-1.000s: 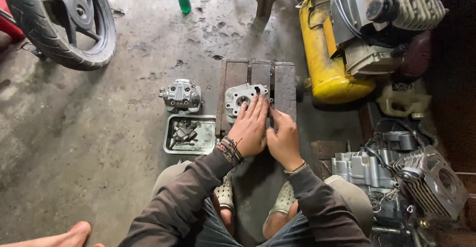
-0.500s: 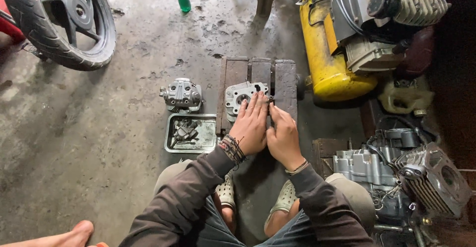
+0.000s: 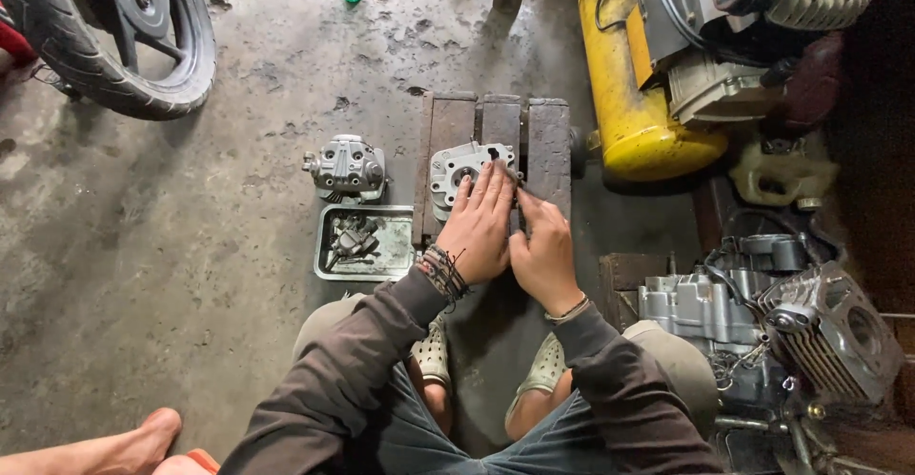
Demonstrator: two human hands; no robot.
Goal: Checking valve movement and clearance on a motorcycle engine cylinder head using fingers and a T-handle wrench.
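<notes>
Grey cast-metal engine cylinder head (image 3: 460, 172) lies flat on a dark block of three wooden slabs (image 3: 548, 146), where we press it down: left hand (image 3: 481, 227) spread flat over its near edge, right hand (image 3: 543, 251) beside it, fingers curled narrow around something too small to tell. We judge it heavy, rigid, oily; best gripped by its outer edges. A metal parts tray (image 3: 326, 246) sits just left.

1. Both hands are pressing on a grey metal engine part (image 3: 460, 172) lying on a wooden block (image 3: 546, 146).
2. The left hand (image 3: 481, 230) is covering it; the right hand (image 3: 544, 251) is touching beside.
3. A metal tray (image 3: 381, 256) is sitting just left.
</notes>
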